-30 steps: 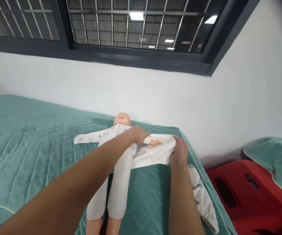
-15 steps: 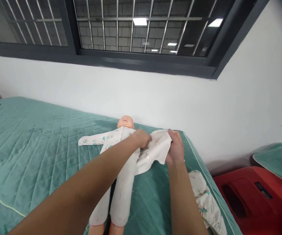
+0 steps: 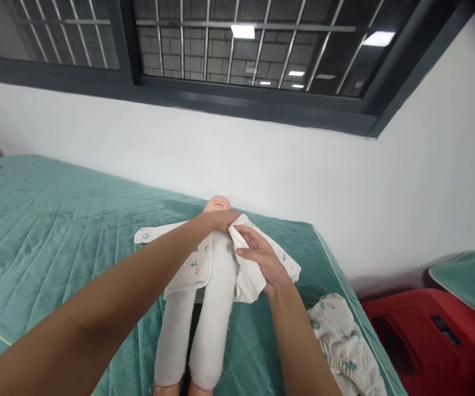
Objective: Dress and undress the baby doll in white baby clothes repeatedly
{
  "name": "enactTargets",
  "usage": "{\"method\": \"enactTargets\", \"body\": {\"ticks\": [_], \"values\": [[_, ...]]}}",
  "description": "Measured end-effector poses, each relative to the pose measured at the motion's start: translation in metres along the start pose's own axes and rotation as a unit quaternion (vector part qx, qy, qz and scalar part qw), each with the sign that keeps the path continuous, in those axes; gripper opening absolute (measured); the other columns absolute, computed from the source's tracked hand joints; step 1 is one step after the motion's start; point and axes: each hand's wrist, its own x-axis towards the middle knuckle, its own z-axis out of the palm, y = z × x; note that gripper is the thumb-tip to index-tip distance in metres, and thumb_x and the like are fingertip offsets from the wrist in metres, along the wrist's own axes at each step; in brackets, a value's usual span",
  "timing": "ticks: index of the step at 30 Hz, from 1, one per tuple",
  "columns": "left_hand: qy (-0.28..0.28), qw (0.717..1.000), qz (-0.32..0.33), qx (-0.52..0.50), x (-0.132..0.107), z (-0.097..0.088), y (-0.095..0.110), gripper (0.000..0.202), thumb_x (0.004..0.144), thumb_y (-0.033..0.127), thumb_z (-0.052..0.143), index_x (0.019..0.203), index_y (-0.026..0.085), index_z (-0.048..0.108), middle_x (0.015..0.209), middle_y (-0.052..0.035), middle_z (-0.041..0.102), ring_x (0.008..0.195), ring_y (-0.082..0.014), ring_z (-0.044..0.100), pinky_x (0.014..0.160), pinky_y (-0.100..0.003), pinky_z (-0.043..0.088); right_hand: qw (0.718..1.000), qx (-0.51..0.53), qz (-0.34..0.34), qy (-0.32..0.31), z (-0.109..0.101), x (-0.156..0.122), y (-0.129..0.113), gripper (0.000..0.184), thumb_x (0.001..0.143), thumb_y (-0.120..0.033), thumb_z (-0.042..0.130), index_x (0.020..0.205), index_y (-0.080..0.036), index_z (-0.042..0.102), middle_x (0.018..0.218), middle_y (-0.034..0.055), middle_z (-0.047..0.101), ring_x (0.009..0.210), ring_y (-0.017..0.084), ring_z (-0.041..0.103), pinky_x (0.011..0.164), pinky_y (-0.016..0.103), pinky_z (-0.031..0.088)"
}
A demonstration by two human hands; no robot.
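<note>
A baby doll (image 3: 210, 341) lies on its back on the green bed, its head toward the wall and its white legs toward me. An open white printed baby shirt (image 3: 190, 269) is spread around its body, with one sleeve stretched out to each side. My left hand (image 3: 225, 220) reaches across the doll's chest to the shirt's right half; cloth hides its fingers. My right hand (image 3: 264, 261) grips the white folded front of that same half, beside the doll's torso. Printed baby pants (image 3: 347, 344) lie bunched up by my right forearm.
The quilted green bed cover (image 3: 64, 214) runs up to the white wall (image 3: 262, 159). Above is a dark-framed window (image 3: 237, 102) with metal bars. A red plastic stool (image 3: 431, 330) stands past the bed's right edge, with green cloth (image 3: 468, 280) behind it.
The shirt's right half, earlier pulled out to the right between my hands, is now drawn in against the doll, and its right sleeve shows. My right hand has moved left and down.
</note>
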Motion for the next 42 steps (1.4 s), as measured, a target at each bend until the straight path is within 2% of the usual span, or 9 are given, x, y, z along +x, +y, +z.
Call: {"method": "enactTargets", "body": {"ticks": [6,9,13,25,27,29,32,36,42], "values": [[0.050,0.994,-0.057,-0.076,-0.020,-0.018,-0.001,0.043,0.093,0.042,0.035,0.106,0.016,0.066,0.108,-0.0080,0.071,0.093,-0.0181,0.064,0.076,-0.023,0.048,0.994,-0.032,0.020,-0.101,0.006,-0.004,0.001,0.048,0.073,-0.021,0.072,0.120,-0.029,0.064,0.142,0.0010,0.054,0.137,0.025,0.043,0.113,0.042,0.035],[-0.024,0.994,-0.053,-0.089,-0.027,-0.025,0.005,0.059,0.080,0.051,0.056,0.132,0.025,0.054,0.130,-0.0059,0.063,0.107,-0.0210,0.062,0.083,-0.023,0.048,0.992,-0.056,0.018,-0.109,0.007,-0.005,0.000,0.045,0.075,-0.021,0.073,0.119,-0.029,0.065,0.141,0.0012,0.055,0.138,0.023,0.042,0.115,0.041,0.032],[-0.103,0.992,-0.057,-0.034,-0.030,-0.024,0.016,0.081,0.069,0.034,0.066,0.145,0.032,0.039,0.131,-0.0048,0.063,0.103,-0.0220,0.064,0.079,-0.025,0.049,0.990,-0.069,0.020,-0.121,0.005,-0.007,-0.001,0.043,0.078,-0.023,0.075,0.119,-0.029,0.065,0.140,0.0025,0.056,0.136,0.022,0.044,0.115,0.040,0.031],[0.162,0.972,-0.151,0.076,-0.039,-0.014,0.013,0.037,0.082,0.010,0.048,0.113,0.021,0.064,0.118,-0.0099,0.066,0.109,-0.0260,0.060,0.085,-0.034,0.047,0.980,-0.074,0.000,-0.183,0.004,-0.011,-0.009,0.045,0.079,-0.028,0.077,0.122,-0.027,0.062,0.144,0.0045,0.052,0.139,0.023,0.042,0.115,0.040,0.032],[0.195,0.963,-0.168,0.074,-0.043,-0.009,0.006,0.032,0.082,0.009,0.048,0.108,0.020,0.064,0.113,-0.0096,0.066,0.104,-0.0252,0.060,0.080,-0.033,0.047,0.974,-0.081,0.013,-0.210,0.003,-0.012,-0.008,0.045,0.080,-0.029,0.076,0.123,-0.026,0.061,0.146,0.0061,0.050,0.129,0.023,0.053,0.106,0.036,0.043],[0.224,0.955,-0.183,0.074,-0.048,-0.001,-0.001,0.030,0.084,0.009,0.047,0.107,0.020,0.063,0.111,-0.0101,0.065,0.102,-0.0247,0.060,0.078,-0.033,0.047,0.967,-0.092,0.041,-0.234,-0.001,-0.013,-0.007,0.041,0.085,-0.031,0.070,0.125,-0.026,0.059,0.146,0.0090,0.051,0.101,0.020,0.070,0.081,0.031,0.056],[0.294,0.935,-0.192,0.044,-0.063,0.017,-0.012,0.027,0.091,0.015,0.042,0.108,0.021,0.061,0.109,-0.0092,0.064,0.099,-0.0235,0.059,0.078,-0.033,0.047,0.960,-0.107,0.067,-0.249,-0.007,-0.015,-0.008,0.036,0.090,-0.033,0.063,0.126,-0.026,0.057,0.139,0.0123,0.057,0.068,0.016,0.072,0.057,0.027,0.053],[0.437,0.885,-0.153,-0.057,-0.102,0.054,-0.021,0.021,0.094,0.021,0.042,0.104,0.020,0.061,0.107,-0.0074,0.064,0.105,-0.0226,0.057,0.092,-0.037,0.046,0.984,-0.090,0.000,-0.155,-0.006,-0.010,-0.003,0.026,0.090,-0.032,0.064,0.114,-0.023,0.063,0.120,0.0106,0.069,0.070,0.016,0.069,0.067,0.032,0.055],[0.484,0.834,-0.185,-0.189,-0.185,0.127,-0.007,0.020,0.094,0.026,0.045,0.108,0.021,0.058,0.114,-0.0076,0.059,0.111,-0.0216,0.055,0.098,-0.039,0.045,0.966,-0.205,-0.145,0.058,0.011,0.007,0.035,0.029,0.088,-0.034,0.065,0.117,-0.028,0.064,0.144,0.0026,0.053,0.137,0.023,0.043,0.114,0.043,0.034]]}}
